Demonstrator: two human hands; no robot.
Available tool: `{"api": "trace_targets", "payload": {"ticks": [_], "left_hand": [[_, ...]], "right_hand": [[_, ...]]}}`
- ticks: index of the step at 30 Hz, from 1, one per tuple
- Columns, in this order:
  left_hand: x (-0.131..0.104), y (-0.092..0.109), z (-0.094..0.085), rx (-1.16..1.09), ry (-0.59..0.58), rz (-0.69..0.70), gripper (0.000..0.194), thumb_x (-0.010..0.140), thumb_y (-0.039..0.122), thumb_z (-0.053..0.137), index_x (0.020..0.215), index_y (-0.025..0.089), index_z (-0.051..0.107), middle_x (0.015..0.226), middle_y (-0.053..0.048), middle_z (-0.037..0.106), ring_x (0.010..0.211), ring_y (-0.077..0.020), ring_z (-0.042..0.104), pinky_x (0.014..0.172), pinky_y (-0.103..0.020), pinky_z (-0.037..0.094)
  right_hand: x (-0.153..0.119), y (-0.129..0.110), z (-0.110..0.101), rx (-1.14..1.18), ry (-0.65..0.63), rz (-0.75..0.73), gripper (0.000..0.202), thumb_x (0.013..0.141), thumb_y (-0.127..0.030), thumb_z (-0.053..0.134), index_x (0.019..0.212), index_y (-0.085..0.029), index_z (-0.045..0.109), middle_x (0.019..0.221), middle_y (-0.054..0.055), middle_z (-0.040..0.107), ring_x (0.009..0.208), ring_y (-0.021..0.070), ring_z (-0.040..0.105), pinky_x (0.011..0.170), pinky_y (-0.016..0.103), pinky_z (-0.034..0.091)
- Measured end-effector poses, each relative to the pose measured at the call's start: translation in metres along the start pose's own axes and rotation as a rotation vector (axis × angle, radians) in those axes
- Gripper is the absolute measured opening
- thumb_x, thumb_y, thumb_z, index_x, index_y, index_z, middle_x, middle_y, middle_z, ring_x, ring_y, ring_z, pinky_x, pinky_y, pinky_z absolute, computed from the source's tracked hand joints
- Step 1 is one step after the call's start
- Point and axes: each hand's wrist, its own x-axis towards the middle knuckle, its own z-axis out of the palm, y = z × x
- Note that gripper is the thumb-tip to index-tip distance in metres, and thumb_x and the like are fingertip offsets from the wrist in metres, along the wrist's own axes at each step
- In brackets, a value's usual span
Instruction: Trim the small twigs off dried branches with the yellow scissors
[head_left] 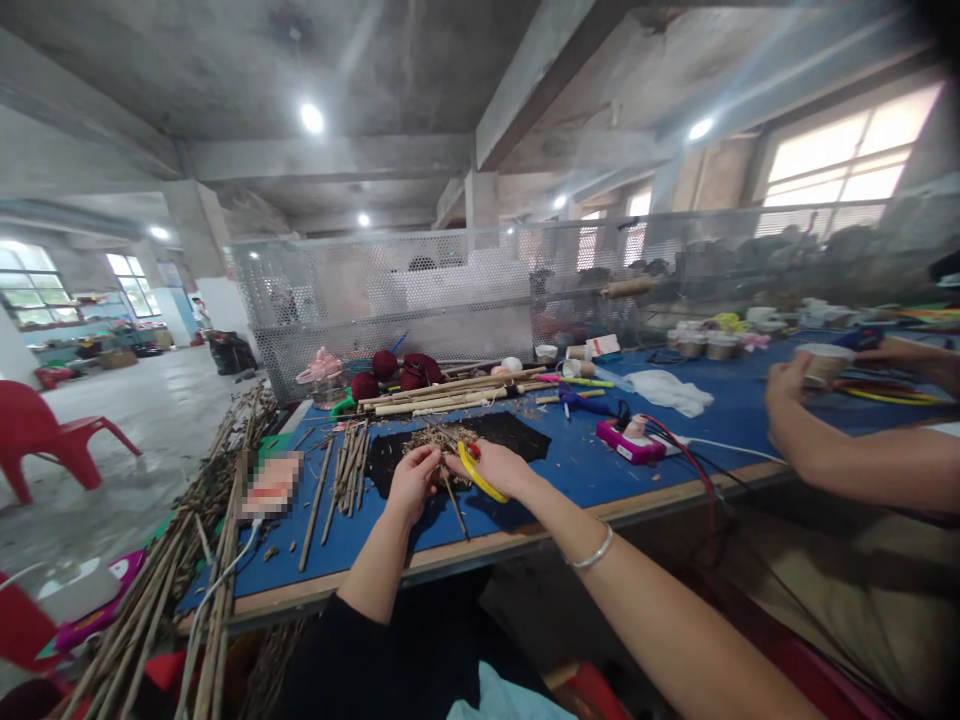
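My left hand (415,482) is closed in a pinch at the front of a black cloth (529,436). A thin brown twig (456,510) slants from its fingertips toward the table's front edge. Close beside it, my right hand (496,466) is closed around cutters with a yellow handle (481,478), the metal end pointing away to the left. The fingers of both hands nearly meet, so the exact contact on the twig is partly hidden. Under and behind the hands, a heap of short cut twig pieces (431,436) covers part of the cloth.
Cut sticks (346,470) lie left of the cloth, and long branches (169,570) lean at the table's left end. Behind are pale rods (450,392) and dark red balls (365,387). A purple power strip (628,442) with cables sits right, near a co-worker's hands holding a small cup (823,366).
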Motion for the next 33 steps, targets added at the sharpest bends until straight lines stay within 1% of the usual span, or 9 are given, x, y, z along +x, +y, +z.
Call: {"api": "trace_targets", "payload": {"ticks": [4,9,13,18,21,26,30,33], "left_hand": [[-0.001,-0.002,0.001,0.041,-0.03,-0.001,0.04,0.056,0.036,0.071,0.087,0.015,0.057,0.062,0.001,0.058,0.044,-0.0072,0.053,0.032,-0.013,0.026],[-0.002,-0.003,0.002,0.061,-0.056,-0.007,0.038,0.056,0.034,0.071,0.085,0.015,0.056,0.063,0.001,0.059,0.044,-0.007,0.052,0.031,-0.013,0.026],[-0.003,-0.002,0.003,0.072,-0.074,-0.008,0.037,0.056,0.034,0.071,0.084,0.015,0.056,0.064,0.0,0.059,0.045,-0.0077,0.054,0.032,-0.013,0.026],[-0.004,-0.001,0.004,0.08,-0.105,-0.025,0.035,0.056,0.036,0.07,0.08,0.015,0.056,0.059,0.001,0.056,0.042,-0.0066,0.051,0.031,-0.012,0.026],[-0.004,-0.002,0.004,0.085,-0.106,-0.023,0.032,0.057,0.033,0.07,0.078,0.015,0.056,0.058,0.002,0.055,0.041,-0.0065,0.05,0.031,-0.012,0.025],[-0.001,-0.005,0.002,0.109,-0.096,-0.021,0.028,0.056,0.028,0.068,0.077,0.014,0.057,0.058,0.001,0.057,0.042,-0.0066,0.05,0.032,-0.013,0.027],[0.0,-0.006,0.001,0.113,-0.098,-0.026,0.027,0.057,0.029,0.068,0.076,0.015,0.055,0.059,0.0,0.058,0.044,-0.0075,0.052,0.033,-0.013,0.028],[0.0,-0.005,0.001,0.124,-0.094,-0.034,0.027,0.057,0.03,0.068,0.075,0.015,0.055,0.06,-0.001,0.059,0.046,-0.0084,0.054,0.034,-0.013,0.028]], "right_hand": [[-0.002,-0.002,0.009,-0.01,0.007,-0.021,0.058,0.062,-0.07,0.049,0.09,-0.02,0.06,0.087,0.009,0.065,0.081,0.0249,0.061,0.063,0.028,0.041],[-0.002,-0.008,0.011,-0.029,0.019,-0.027,0.059,0.064,-0.071,0.046,0.091,-0.02,0.058,0.088,0.01,0.065,0.081,0.0244,0.061,0.063,0.029,0.042],[-0.004,-0.011,0.013,-0.041,0.039,-0.027,0.061,0.065,-0.072,0.043,0.091,-0.019,0.057,0.088,0.011,0.065,0.081,0.0262,0.061,0.063,0.03,0.042],[-0.006,-0.011,0.019,-0.03,0.045,0.017,0.062,0.066,-0.072,0.043,0.092,-0.017,0.055,0.088,0.013,0.064,0.082,0.0251,0.061,0.063,0.028,0.041],[-0.006,-0.01,0.02,-0.025,0.047,0.016,0.06,0.067,-0.072,0.042,0.09,-0.018,0.057,0.088,0.013,0.064,0.081,0.025,0.061,0.061,0.027,0.04],[-0.004,-0.007,0.02,-0.017,0.032,0.007,0.059,0.066,-0.071,0.044,0.087,-0.019,0.06,0.087,0.012,0.065,0.078,0.0236,0.061,0.058,0.025,0.039],[-0.001,-0.004,0.019,-0.01,-0.007,-0.009,0.058,0.063,-0.071,0.048,0.085,-0.019,0.062,0.085,0.011,0.065,0.076,0.0219,0.062,0.056,0.023,0.038],[0.002,-0.002,0.018,-0.033,-0.033,-0.002,0.059,0.063,-0.072,0.047,0.082,-0.018,0.063,0.083,0.012,0.066,0.074,0.0218,0.062,0.056,0.023,0.039]]}}
